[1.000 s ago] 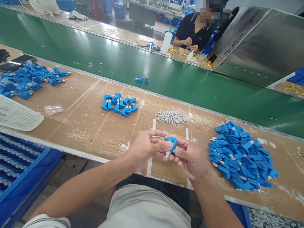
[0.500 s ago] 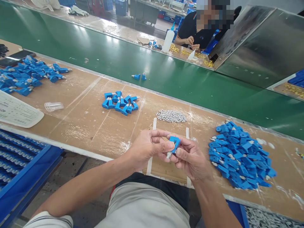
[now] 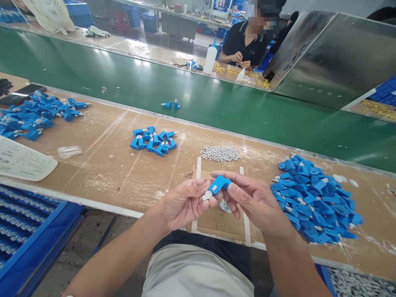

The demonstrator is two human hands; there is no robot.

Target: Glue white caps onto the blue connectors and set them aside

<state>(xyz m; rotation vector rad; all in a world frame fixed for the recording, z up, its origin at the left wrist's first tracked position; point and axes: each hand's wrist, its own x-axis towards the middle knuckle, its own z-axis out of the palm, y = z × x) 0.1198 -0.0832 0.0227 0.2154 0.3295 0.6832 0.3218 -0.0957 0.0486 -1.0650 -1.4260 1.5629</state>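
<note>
A blue plastic part with a whitish tip (image 3: 218,184) is held between my two hands above the near edge of the table. My left hand (image 3: 185,203) pinches it near the pale tip, thumb on top. At its other end, the thumb and fingers of my right hand (image 3: 252,200) close on the blue body. Beneath my right fingers, a round shiny piece (image 3: 225,206) shows partly on the cardboard. Just beyond my hands lies a pile of small grey pieces (image 3: 219,153). A large heap of similar blue parts (image 3: 315,198) lies to the right.
A smaller blue group (image 3: 154,141) and a clear plastic cup (image 3: 69,152) lie left of centre. Another blue heap (image 3: 40,109) and a fan (image 3: 24,159) are farther left. Beyond runs a green belt (image 3: 123,82) carrying two blue parts. Across it sits a person (image 3: 244,41).
The blue part has been turned, and its pale tip now points down-left toward my left hand. My hands have shifted slightly apart. The camera view has tilted up a little.
</note>
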